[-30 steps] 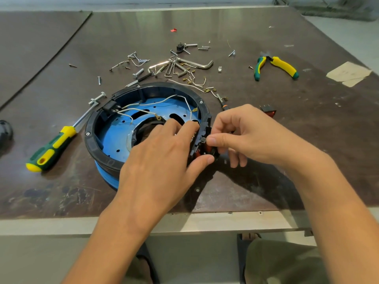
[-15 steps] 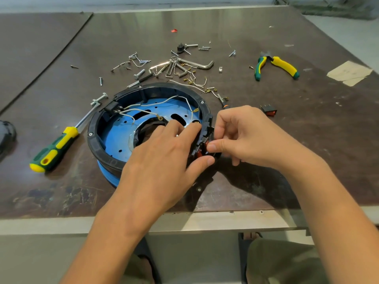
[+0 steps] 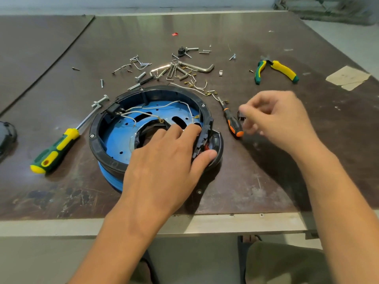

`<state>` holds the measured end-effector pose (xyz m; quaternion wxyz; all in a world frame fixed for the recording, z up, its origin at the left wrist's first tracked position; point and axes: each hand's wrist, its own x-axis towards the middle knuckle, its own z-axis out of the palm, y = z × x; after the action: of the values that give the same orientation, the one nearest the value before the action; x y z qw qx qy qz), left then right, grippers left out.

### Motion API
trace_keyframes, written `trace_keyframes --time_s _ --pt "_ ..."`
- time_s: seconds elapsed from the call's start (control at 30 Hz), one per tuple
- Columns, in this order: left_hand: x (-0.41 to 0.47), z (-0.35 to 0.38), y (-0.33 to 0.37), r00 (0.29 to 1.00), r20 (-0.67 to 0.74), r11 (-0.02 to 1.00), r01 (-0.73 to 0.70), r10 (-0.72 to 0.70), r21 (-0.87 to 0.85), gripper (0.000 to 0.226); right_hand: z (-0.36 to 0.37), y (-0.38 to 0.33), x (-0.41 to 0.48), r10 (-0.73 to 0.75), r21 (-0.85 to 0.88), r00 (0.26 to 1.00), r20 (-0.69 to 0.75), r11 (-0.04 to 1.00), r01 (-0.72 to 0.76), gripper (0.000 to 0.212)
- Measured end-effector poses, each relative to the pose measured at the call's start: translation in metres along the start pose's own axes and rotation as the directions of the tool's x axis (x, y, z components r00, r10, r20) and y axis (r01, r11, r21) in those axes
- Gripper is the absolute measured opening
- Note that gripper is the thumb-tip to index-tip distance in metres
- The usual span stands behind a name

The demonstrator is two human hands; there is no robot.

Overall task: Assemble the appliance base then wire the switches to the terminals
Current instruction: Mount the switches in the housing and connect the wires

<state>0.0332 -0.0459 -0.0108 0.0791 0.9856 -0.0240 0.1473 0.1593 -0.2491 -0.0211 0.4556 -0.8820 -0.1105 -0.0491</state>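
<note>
The round appliance base (image 3: 106,144), a black ring over a blue plate with white wires (image 3: 143,113) across it, lies at the table's front. My left hand (image 3: 164,160) holds its right rim. The fingers lie inside on the blue plate and the thumb presses the black switch housing (image 3: 215,140), where a bit of red shows. My right hand (image 3: 276,121) hovers blurred to the right of the base with curled fingers. A small black part (image 3: 241,116) shows at its fingertips; whether the hand holds it is unclear.
A small orange-and-black screwdriver (image 3: 232,125) lies between base and right hand. A green-and-yellow screwdriver (image 3: 55,150) lies to the left, pliers (image 3: 276,70) at the back right. Several screws, hex keys (image 3: 196,67) and wire ends are scattered behind the base. The table edge (image 3: 205,224) runs close in front.
My right hand has let go at the switch housing and moved right and away from the base, which uncovered the small screwdriver. My left hand stays on the rim.
</note>
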Motion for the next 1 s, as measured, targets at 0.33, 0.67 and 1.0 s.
trace_keyframes --time_s 0.33,0.67,1.0 --pt "0.001 0.002 0.007 0.997 -0.068 0.998 0.043 -0.041 0.04 0.036 0.009 0.021 0.012 -0.014 -0.501 0.975 0.222 0.856 0.126 0.049" --pt "0.002 0.002 0.006 0.999 -0.045 1.0 0.03 -0.03 0.004 0.036 0.0 0.02 0.013 -0.031 -0.156 0.999 0.025 0.987 0.034 0.041" --pt "0.002 -0.001 0.007 0.998 -0.05 0.999 0.037 -0.035 0.036 0.035 -0.021 0.02 0.006 -0.021 -0.164 0.903 0.43 0.981 0.102 0.051"
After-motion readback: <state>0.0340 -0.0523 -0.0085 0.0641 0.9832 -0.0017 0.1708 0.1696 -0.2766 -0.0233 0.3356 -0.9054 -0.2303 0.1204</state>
